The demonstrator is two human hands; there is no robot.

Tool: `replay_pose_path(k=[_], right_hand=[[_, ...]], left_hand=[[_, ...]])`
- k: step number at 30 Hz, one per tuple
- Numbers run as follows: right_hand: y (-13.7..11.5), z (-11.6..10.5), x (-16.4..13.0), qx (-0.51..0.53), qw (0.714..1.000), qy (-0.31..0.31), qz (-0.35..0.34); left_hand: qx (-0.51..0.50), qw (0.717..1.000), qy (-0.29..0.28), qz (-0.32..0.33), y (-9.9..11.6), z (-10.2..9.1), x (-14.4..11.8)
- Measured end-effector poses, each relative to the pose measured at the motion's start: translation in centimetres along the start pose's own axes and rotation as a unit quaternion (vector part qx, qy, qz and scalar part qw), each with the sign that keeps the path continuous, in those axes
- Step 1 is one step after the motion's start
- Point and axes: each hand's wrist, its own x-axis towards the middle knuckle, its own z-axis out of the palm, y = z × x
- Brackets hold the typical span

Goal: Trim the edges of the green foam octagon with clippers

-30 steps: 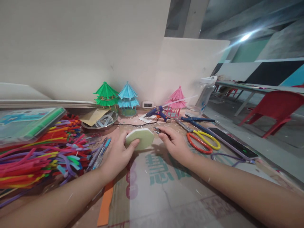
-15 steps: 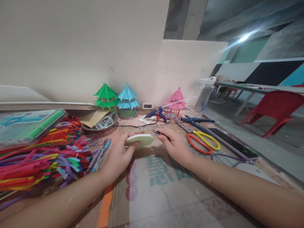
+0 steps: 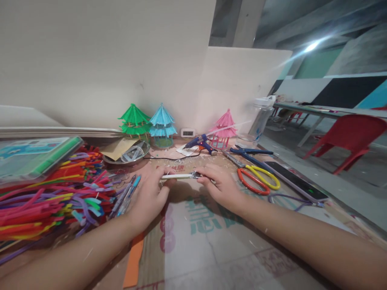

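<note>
Two hands on one thing: the left hand (image 3: pixel 149 193) pinches a thin pale foam disc (image 3: pixel 176 176) edge-on to the camera, probably to keep it flat and steady, while the right hand's (image 3: pixel 222 185) fingers are closed round a small metal tool (image 3: pixel 196 175) touching its rim. Scissors (image 3: pixel 256 179) lie just right on the worktop (image 3: pixel 211 249); craft stems (image 3: pixel 54 193) are heaped left.

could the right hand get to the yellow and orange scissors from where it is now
Probably yes. The scissors lie flat on the table just to the right of the right hand, with nothing between them. But that hand already pinches a small metal tool against the foam disc, so it would have to let go first.
</note>
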Motion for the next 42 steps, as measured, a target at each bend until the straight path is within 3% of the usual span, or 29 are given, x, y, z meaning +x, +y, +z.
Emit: replay_pose_path(k=[16, 23, 28, 42], right_hand=[[-0.12, -0.18, 0.12, 0.001, 1.000, 0.008, -0.006], [0.14, -0.01, 0.01, 0.038, 0.998, 0.037, 0.044], [-0.05, -0.10, -0.03, 0.037, 0.998, 0.010, 0.050], [-0.26, -0.21, -0.07, -0.002, 1.000, -0.022, -0.011]], left_hand=[[-0.004, 1.000, -0.003, 0.003, 0.17, 0.08, 0.06], [0.009, 1.000, 0.002, 0.000, -0.01, 0.04, 0.09], [0.024, 1.000, 0.008, 0.009, 0.04, -0.04, 0.04], [-0.007, 0.999, -0.005, 0.042, 0.86, -0.05, 0.13]])
